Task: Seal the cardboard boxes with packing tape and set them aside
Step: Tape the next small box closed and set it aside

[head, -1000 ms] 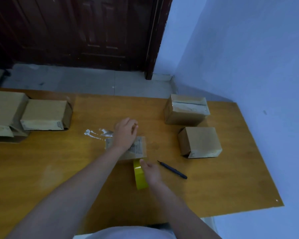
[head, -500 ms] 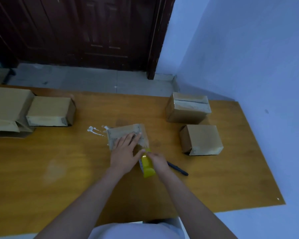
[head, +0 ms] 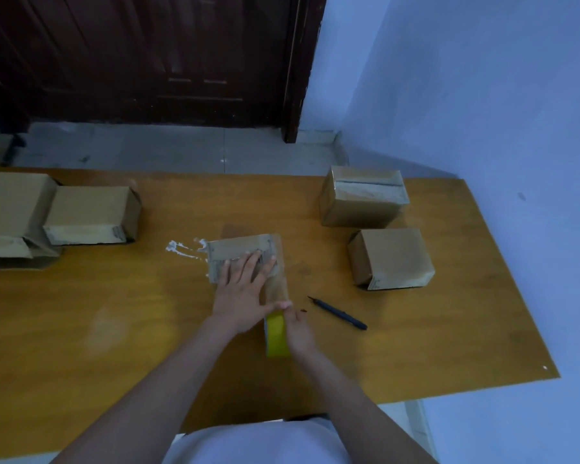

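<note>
The main risk is the strip of tape (head: 277, 289) wrinkling or going on crooked. It stretches, clear and shiny, from the yellow tape roll (head: 276, 334) up onto the small box (head: 241, 252) in the middle of the table (head: 114, 323), and if the roll is pulled off line or the box slides under the tug, the strip will twist or stick to itself. The box is light and low, so it could also lift at its near edge. A pen-like cutter (head: 338, 313) lies just right of the roll; it could get knocked away.

The left hand (head: 243, 289) lies flat on the box top, fingers (head: 248, 266) straight and spread, pressing it down, with the thumb reaching toward the roll. The right hand (head: 297, 329) grips the roll upright on edge, fingers curled round it; how tightly is hard to tell through the blur.

Two boxes (head: 390, 259) stand well apart at the right, near the wall, and two more (head: 91, 214) sit at the left.
</note>
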The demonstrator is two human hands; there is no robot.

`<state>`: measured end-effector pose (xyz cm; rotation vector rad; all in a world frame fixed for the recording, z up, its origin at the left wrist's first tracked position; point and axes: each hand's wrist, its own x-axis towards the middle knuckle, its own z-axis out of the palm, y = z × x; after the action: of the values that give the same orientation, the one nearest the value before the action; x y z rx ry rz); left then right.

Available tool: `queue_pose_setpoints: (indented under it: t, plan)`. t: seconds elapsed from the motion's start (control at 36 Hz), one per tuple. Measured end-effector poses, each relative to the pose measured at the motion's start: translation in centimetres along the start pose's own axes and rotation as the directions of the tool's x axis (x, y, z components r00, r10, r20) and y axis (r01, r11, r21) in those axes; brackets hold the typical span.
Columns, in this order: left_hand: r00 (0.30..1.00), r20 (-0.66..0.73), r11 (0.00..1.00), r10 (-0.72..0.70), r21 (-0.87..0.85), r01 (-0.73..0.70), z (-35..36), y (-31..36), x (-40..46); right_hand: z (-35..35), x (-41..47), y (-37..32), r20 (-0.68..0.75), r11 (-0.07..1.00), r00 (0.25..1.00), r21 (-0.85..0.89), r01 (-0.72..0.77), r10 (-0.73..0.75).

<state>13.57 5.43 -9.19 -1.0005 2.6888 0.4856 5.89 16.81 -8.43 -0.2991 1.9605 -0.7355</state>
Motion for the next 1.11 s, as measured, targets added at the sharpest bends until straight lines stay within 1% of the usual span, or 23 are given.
queue_pose_setpoints:
  t: [0.06, 0.08, 0.11, 0.14, 0.17, 0.19, 0.22, 0.28, 0.33, 0.39, 0.42, 0.44, 0.5, 0.53, 0.56, 0.58, 0.61, 0.67, 0.72, 0.78, 0.94, 1.06, 1.11]
  plan:
    - [1.000, 0.004, 1.000, 0.005, 0.023, -0.006, -0.1, -0.2, 0.1, -0.3, 0.3, 0.6, 0.012, 0.996, 1.000, 0.091, -0.018, 0.017]
    - [1.000, 0.008, 1.000, 0.006, 0.029, -0.006, -0.2, -0.3, 0.2, -0.8, 0.6, 1.0, -0.025, 0.991, 1.000, 0.137, 0.000, 0.004]
    - [1.000, 0.011, 1.000, 0.003, 0.027, -0.003, -0.3, -0.3, 0.2, -1.5, 0.9, 1.2, -0.110, 0.990, 0.994, 0.133, 0.041, -0.027]
    - [1.000, 0.014, 1.000, -0.001, 0.025, 0.001, -0.3, -0.3, 0.3, -2.5, 1.3, 1.4, -0.204, 0.993, 0.975, 0.059, 0.098, -0.084]
    - [1.000, 0.015, 1.000, -0.002, 0.024, 0.002, -0.4, -0.3, 0.3, -3.6, 1.7, 1.6, -0.295, 0.985, 0.941, -0.090, 0.144, -0.165]
    - [1.000, 0.018, 1.000, 0.000, 0.023, -0.001, -0.5, -0.3, 0.2, -4.8, 2.2, 2.0, -0.340, 0.950, 0.910, -0.276, 0.144, -0.237]
    - [1.000, 0.021, 1.000, 0.006, 0.018, -0.006, -0.4, -0.2, 0.2, -5.7, 3.0, 2.6, -0.340, 0.895, 0.902, -0.435, 0.098, -0.264]
    - [1.000, 0.010, 1.000, 0.020, 0.006, -0.020, -0.3, -0.3, 0.2, -7.0, 4.1, 3.5, -0.284, 0.745, 0.931, -0.666, -0.018, -0.231]
    - [0.999, -0.016, 1.000, 0.031, 0.003, -0.031, -0.1, -0.4, 0.2, -7.6, 4.4, 4.6, -0.225, 0.594, 0.950, -0.803, -0.056, -0.214]
    - [0.999, -0.023, 0.999, 0.032, 0.005, -0.032, 0.0, -0.4, 0.2, -8.0, 4.6, 5.2, -0.193, 0.496, 0.950, -0.867, -0.048, -0.245]
    - [0.999, -0.022, 0.999, 0.031, 0.009, -0.030, 0.0, -0.3, 0.1, -8.2, 4.6, 5.2, -0.178, 0.470, 0.951, -0.882, -0.040, -0.254]
    - [0.999, -0.024, 1.000, 0.028, 0.007, -0.028, -0.1, -0.2, 0.0, -8.5, 4.5, 5.0, -0.167, 0.488, 0.955, -0.872, -0.027, -0.246]
    - [0.999, -0.038, 1.000, 0.018, -0.004, -0.019, -0.2, -0.1, 0.1, -8.9, 4.4, 4.4, -0.123, 0.608, 0.959, -0.792, 0.060, -0.255]
    - [0.999, -0.043, 1.000, 0.010, 0.001, -0.010, -0.1, 0.0, 0.1, -9.1, 4.1, 4.1, -0.091, 0.641, 0.950, -0.757, 0.128, -0.297]
    - [0.999, -0.047, 1.000, 0.002, 0.012, -0.002, 0.0, 0.1, 0.1, -9.2, 3.8, 3.6, -0.050, 0.631, 0.932, -0.749, 0.203, -0.360]
    - [0.998, -0.058, 1.000, -0.003, 0.019, 0.004, 0.0, 0.2, 0.1, -9.3, 3.3, 3.2, -0.006, 0.588, 0.901, -0.760, 0.279, -0.435]
    - [0.998, -0.067, 1.000, -0.007, 0.022, 0.009, 0.1, 0.3, 0.1, -9.3, 3.0, 2.9, 0.034, 0.519, 0.847, -0.777, 0.356, -0.531]
    - [0.995, -0.099, 1.000, -0.008, 0.018, 0.010, 0.3, 0.4, 0.0, -9.1, 2.5, 2.4, 0.106, 0.356, 0.710, -0.808, 0.470, -0.696]
    - [0.989, -0.149, 1.000, 0.001, 0.000, -0.001, 0.5, 0.3, -0.1, -8.9, 2.3, 1.9, 0.116, 0.253, 0.597, -0.829, 0.498, -0.794]
    - [0.986, -0.164, 1.000, 0.008, -0.008, -0.010, 0.7, 0.2, -0.1, -8.8, 2.2, 1.3, 0.102, 0.221, 0.549, -0.843, 0.490, -0.830]
    - [0.992, -0.124, 1.000, 0.001, -0.009, -0.002, 0.4, 0.2, 0.0, -8.3, 2.3, 0.5, 0.080, 0.203, 0.548, -0.876, 0.437, -0.833]
    - [0.991, -0.131, 1.000, 0.003, -0.025, -0.006, 0.5, 0.1, -0.3, -7.8, 2.4, 0.5, 0.063, 0.264, 0.547, -0.827, 0.497, -0.835]
    - [0.993, -0.119, 1.000, 0.000, -0.008, -0.001, 0.4, 0.1, -0.3, -7.6, 2.5, 0.3, 0.075, 0.229, 0.521, -0.838, 0.495, -0.850]
